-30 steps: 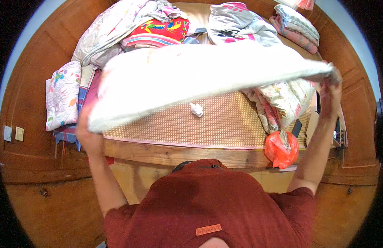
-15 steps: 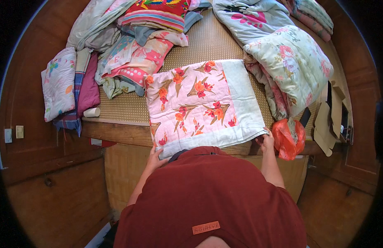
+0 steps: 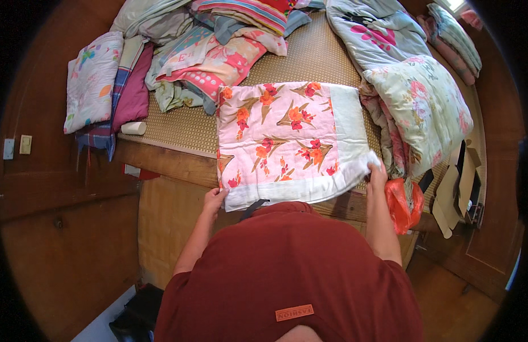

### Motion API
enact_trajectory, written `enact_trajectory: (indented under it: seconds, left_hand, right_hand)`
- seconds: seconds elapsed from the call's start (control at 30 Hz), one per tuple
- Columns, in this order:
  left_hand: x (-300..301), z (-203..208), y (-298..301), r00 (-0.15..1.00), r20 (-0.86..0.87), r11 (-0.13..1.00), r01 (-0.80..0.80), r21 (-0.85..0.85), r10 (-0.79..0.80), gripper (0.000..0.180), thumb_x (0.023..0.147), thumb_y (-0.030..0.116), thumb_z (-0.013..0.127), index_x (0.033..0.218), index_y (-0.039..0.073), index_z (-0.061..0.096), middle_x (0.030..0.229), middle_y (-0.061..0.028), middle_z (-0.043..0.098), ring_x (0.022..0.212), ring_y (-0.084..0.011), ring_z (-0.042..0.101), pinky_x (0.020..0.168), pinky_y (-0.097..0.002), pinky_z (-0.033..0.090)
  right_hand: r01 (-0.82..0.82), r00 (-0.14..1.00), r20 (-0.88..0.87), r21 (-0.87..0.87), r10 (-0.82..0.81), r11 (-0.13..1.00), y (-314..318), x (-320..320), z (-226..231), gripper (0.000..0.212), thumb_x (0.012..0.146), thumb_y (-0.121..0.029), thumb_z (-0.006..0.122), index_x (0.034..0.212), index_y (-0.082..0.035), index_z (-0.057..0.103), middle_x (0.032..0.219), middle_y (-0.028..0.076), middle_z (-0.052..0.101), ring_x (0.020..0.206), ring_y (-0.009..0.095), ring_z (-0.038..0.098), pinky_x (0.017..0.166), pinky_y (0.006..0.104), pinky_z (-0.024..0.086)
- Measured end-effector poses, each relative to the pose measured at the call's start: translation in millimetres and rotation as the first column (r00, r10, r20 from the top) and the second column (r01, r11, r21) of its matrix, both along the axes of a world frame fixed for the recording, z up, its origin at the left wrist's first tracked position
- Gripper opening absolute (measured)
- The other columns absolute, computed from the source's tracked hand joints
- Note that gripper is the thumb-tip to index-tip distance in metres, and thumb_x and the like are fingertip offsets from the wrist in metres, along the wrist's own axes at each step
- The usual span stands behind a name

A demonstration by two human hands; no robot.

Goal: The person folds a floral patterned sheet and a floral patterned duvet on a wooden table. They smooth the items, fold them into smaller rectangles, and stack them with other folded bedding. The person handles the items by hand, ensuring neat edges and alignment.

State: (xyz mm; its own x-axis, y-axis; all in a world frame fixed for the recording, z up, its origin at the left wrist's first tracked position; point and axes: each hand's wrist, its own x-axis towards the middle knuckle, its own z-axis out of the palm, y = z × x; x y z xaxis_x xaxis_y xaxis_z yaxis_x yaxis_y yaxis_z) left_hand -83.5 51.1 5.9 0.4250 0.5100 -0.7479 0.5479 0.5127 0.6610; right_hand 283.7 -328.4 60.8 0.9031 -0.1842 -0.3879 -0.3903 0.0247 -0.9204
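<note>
A folded pink quilt (image 3: 287,128) with orange and red flowers and a white border lies flat on the woven mat, its near edge by my body. At its near left corner, my left hand (image 3: 215,199) pinches the white border. My right hand (image 3: 378,175) is closed on the near right corner, which is lifted and bunched up. The lower middle of the near edge is hidden behind my dark red shirt.
Folded bedding (image 3: 218,62) is heaped at the back left, with a white roll (image 3: 133,128) in front. On the right are a floral cushion-like bundle (image 3: 423,111), a red plastic bag (image 3: 402,206) and opened cardboard (image 3: 449,194). A wooden edge (image 3: 161,162) borders the mat (image 3: 309,51).
My right hand has raised the quilt's near right corner and drawn it up and inward. The left hand stays at its corner. The whole view has shifted slightly.
</note>
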Motion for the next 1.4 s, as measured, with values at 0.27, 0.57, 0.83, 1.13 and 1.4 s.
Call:
enact_trajectory:
  seconds: [0.27,0.57,0.83,1.13,1.4]
  left_hand:
    - [6,17,2,0.993,0.095,0.995,-0.058,-0.083,0.066,0.018,0.082,0.021,0.058,0.087,0.004,0.059,0.074,-0.0017,0.061,0.062,-0.0112,0.056,0.058,-0.0258,0.046]
    - [-7,35,-4,0.974,0.158,0.930,-0.099,-0.354,0.164,0.052,0.086,0.049,0.044,0.117,0.007,0.050,0.101,-0.0070,0.061,0.085,-0.0182,0.059,0.069,-0.0321,0.048]
    - [25,45,-21,0.988,0.140,0.998,0.069,0.000,-0.068,0.040,0.075,0.016,0.066,0.108,-0.003,0.052,0.096,-0.0094,0.061,0.084,-0.0147,0.057,0.073,-0.0287,0.046]
    - [141,212,-17,0.699,0.694,0.976,0.218,0.021,-0.171,0.040,0.078,0.011,0.059,0.113,-0.005,0.048,0.099,-0.0091,0.058,0.085,-0.0138,0.058,0.075,-0.0271,0.048]
    - [116,338,30,0.695,0.695,0.978,0.062,0.199,-0.185,0.043,0.071,0.012,0.059,0.110,-0.004,0.051,0.096,-0.0075,0.059,0.082,-0.0138,0.058,0.074,-0.0266,0.047]
  right_hand:
    - [-0.939,0.281,0.099,-0.178,0.955,0.295,241,-84,130,0.049,0.066,0.002,0.050,0.113,-0.008,0.056,0.074,0.003,0.057,0.055,0.006,0.047,0.048,0.0194,0.040]
    - [-0.835,-0.342,-0.123,-0.415,0.932,-0.362,233,-163,76,0.062,0.070,-0.024,0.067,0.126,-0.012,0.043,0.117,0.020,0.050,0.107,0.033,0.049,0.090,0.0370,0.040]
    - [-0.811,0.383,-0.111,-0.515,0.917,0.277,171,-116,-12,0.051,0.072,-0.016,0.066,0.118,-0.002,0.049,0.089,0.012,0.060,0.079,0.017,0.057,0.068,0.0294,0.048]
    - [-0.529,0.663,-0.310,0.451,0.682,0.719,170,-87,-9,0.055,0.084,-0.045,0.049,0.121,-0.004,0.046,0.101,0.012,0.058,0.075,0.021,0.058,0.060,0.0360,0.047]
    - [-0.316,0.684,-0.124,0.838,0.719,0.445,280,-63,100,0.042,0.086,-0.033,0.053,0.116,-0.004,0.046,0.100,0.013,0.058,0.090,0.025,0.059,0.081,0.0396,0.050]
